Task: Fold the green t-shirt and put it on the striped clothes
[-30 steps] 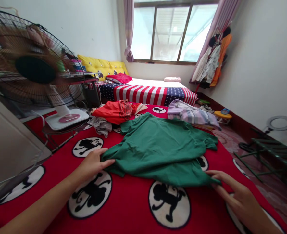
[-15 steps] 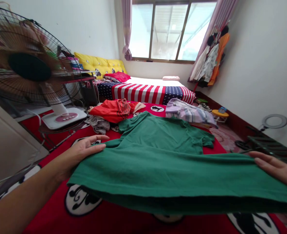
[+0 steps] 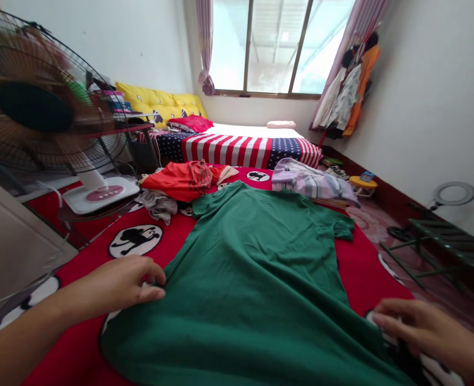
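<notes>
A green T-shirt (image 3: 257,268) lies spread out, neck and sleeves away from me, its lower part nearest me and slightly blurred. My left hand (image 3: 136,284) is at the shirt's left side edge, thumb and index finger closed on the cloth there. On the opposite side, my right hand (image 3: 426,329) has its fingers curled at the shirt's right edge, closed on the fabric; motion blurs it somewhat. Loose folds run diagonally across the shirt between both hands.
Under the shirt is a red cover (image 3: 365,268) with black-and-white patches. Beyond lie red clothing (image 3: 180,179), a grey crumpled cloth (image 3: 158,203) and a folded lilac garment (image 3: 313,182). A fan (image 3: 34,107) stands left, a dark green rack (image 3: 450,241) right.
The shirt's lower part, raised and folded over between my hands before, has come down and spread flat towards me. Both hands have moved lower, and their fingers have curled from a straighter pose.
</notes>
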`<state>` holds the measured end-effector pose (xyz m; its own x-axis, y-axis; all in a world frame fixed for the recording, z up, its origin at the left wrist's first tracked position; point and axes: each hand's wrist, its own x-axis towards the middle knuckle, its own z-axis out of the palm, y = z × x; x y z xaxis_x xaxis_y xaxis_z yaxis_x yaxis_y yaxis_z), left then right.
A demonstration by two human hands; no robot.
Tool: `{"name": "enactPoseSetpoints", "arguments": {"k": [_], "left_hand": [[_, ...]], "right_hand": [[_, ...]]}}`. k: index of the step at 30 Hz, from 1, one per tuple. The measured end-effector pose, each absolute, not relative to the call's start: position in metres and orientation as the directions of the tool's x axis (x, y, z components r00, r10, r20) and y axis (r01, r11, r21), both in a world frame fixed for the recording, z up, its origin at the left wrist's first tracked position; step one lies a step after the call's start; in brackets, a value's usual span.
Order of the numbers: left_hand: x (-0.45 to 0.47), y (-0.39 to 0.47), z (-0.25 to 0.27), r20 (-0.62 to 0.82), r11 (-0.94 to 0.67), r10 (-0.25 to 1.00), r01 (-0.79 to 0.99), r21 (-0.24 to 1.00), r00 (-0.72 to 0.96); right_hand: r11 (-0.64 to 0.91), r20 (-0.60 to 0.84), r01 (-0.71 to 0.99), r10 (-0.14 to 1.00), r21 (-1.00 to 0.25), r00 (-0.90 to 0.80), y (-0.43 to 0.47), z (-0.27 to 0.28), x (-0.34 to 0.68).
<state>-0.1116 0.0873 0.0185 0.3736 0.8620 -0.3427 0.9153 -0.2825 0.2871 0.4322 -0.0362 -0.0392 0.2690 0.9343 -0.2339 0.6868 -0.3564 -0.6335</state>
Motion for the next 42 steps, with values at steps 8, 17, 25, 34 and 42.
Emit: {"name": "enactPoseSetpoints", "arguments": {"k": [8,17,25,34,42], "left_hand": [[-0.039,0.16,-0.001,-0.042,-0.315,0.945,0.935,0.162,0.326],[-0.025,0.187,-0.028,0.067,-0.279,0.96,0.909,0.31,0.272],[-0.032,0.195,-0.023,0.179,-0.317,0.945,0.899,0.303,0.273],[0.039,0.267,-0.007,0.32,-0.393,0.904,0.845,0.362,0.283],[0.071,0.299,-0.041,0.265,-0.193,0.959,0.915,0.355,0.099]], "right_hand": [[-0.36,-0.044,0.538,0.858,-0.763,0.511,0.088,-0.037,0.421],[-0.194,0.365,0.86,0.845,-0.472,0.391,0.133,-0.038,0.437],[-0.311,0.303,0.916,0.874,-0.254,0.38,0.145,-0.036,0.448],[-0.326,0.289,0.852,0.839,-0.41,0.46,0.215,-0.018,0.438],[-0.349,0.18,0.812,0.862,-0.468,0.474,0.252,-0.038,0.452]]}}
